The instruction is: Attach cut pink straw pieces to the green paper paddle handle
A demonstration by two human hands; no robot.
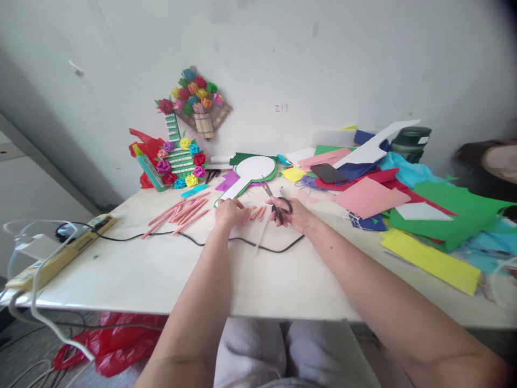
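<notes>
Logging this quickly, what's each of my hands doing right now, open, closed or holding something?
Left hand: fingers curled by a short pink roll; whether it grips anything cannot be told.
Right hand: closed on the black-handled scissors.

Wall (pixel 258 48): was brightly, evenly lit
Tabletop (pixel 157 275): showed soft, faint shadows
Right edge: looked darkened, stretched and blurred

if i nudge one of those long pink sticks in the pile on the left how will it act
The long pink sticks look slim and rounded, so one would probably roll when pushed. They lie straight with no visible sag, which suggests they are fairly stiff. Several overlap, so nudging one may well shift its neighbours.
</notes>
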